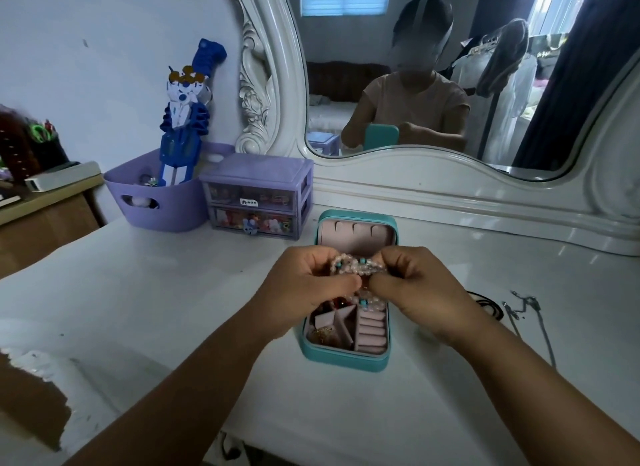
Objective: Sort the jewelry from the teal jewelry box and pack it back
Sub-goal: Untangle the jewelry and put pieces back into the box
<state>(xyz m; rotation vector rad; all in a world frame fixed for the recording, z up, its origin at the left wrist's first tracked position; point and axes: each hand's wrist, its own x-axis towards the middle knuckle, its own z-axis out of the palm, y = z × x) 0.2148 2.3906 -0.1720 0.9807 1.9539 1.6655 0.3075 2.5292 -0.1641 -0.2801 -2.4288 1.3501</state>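
The teal jewelry box (343, 356) stands open on the white dressing table, lid upright, pink lining inside. Above its far end, my left hand (304, 285) and my right hand (420, 289) both pinch a pale pink bead strand with small teal beads (349, 265). More of the strand (367, 301) hangs into the box's far compartment. The near compartments hold pink dividers, ring rolls (372, 330) and a gold chain (320, 334). Red pieces (337, 303) show under my hands.
A black cord (486, 304) and a thin silver chain (530, 321) lie on the table right of the box. A lilac drawer unit (258, 195) and a lilac basket (159, 202) with a blue toy stand behind left. The mirror frame (450, 195) runs along the back.
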